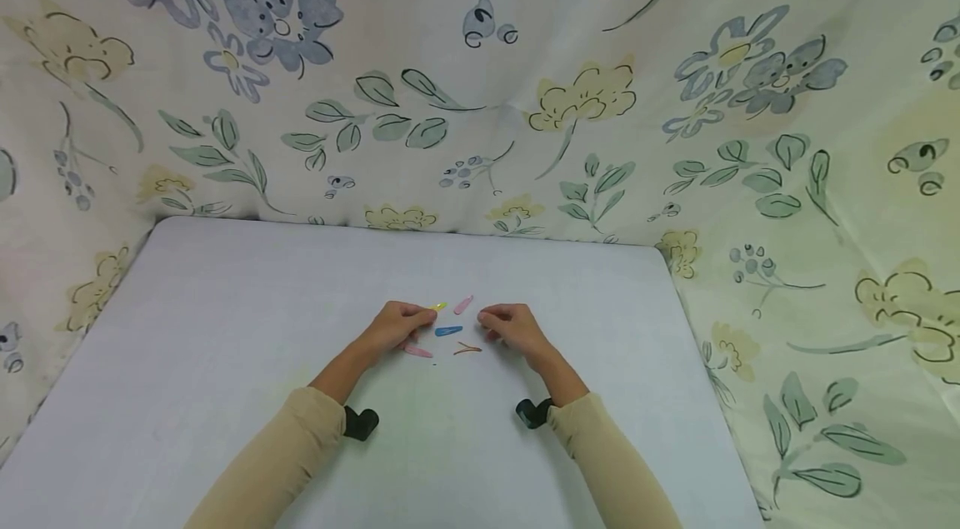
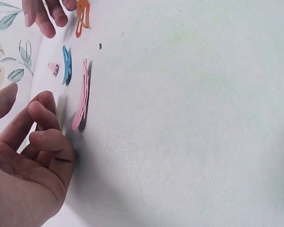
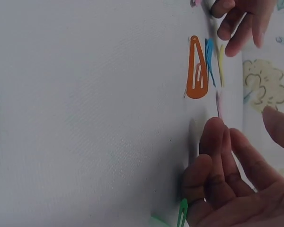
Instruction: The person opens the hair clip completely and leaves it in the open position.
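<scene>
My left hand [image 1: 397, 325] is over the left side of a small group of snap hair clips, its fingers loosely curled and thumb apart. Its fingertips are right at a yellow clip [image 1: 441, 306], partly behind them. Below that hand lies a pink clip [image 1: 418, 351]. My right hand [image 1: 517, 327] is at the group's right side, fingers bent, with nothing seen between them. A second pink clip [image 1: 464, 305] is near its fingertips. Between the hands lie a blue clip [image 1: 448, 331] and an orange clip [image 3: 197, 71]. A green clip [image 3: 182, 213] shows beside my right hand, hidden in the head view.
The clips lie on a white-covered table [image 1: 247, 329]. Floral cloth [image 1: 465, 96] rises behind the table's far edge and along its sides. Each wrist carries a black camera mount [image 1: 362, 423]. A tiny dark speck [image 2: 100, 46] marks the tabletop near the pink clip.
</scene>
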Tool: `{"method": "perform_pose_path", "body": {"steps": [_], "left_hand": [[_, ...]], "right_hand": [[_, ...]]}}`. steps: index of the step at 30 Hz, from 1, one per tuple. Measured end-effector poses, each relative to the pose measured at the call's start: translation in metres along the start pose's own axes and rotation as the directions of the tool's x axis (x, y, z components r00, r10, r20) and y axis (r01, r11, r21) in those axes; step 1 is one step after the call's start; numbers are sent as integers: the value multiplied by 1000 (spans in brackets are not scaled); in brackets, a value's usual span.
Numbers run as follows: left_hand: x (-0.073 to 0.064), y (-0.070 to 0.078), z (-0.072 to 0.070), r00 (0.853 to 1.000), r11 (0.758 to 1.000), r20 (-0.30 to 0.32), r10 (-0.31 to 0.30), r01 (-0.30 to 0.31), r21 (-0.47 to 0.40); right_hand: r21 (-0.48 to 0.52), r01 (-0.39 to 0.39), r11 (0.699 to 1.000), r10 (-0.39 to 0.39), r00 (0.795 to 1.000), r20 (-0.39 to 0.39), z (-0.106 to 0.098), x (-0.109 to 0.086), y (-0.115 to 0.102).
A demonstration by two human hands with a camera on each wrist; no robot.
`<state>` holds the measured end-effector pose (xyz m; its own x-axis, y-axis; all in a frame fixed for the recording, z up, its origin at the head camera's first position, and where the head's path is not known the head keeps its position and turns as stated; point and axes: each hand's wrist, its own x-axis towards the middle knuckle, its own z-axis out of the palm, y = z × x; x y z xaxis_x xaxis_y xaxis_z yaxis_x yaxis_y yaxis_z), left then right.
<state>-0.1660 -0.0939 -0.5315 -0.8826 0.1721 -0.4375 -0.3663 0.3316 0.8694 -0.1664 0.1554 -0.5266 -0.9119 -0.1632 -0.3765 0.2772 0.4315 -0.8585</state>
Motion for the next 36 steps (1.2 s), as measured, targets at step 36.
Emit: {"method": "perform_pose_path", "body": {"steps": [36], "left_hand": [[-6,9,2,997,993,34,-71,67,95]], "right_hand": [[-46,-75,996,80,991,110,17,11,-13]]}}
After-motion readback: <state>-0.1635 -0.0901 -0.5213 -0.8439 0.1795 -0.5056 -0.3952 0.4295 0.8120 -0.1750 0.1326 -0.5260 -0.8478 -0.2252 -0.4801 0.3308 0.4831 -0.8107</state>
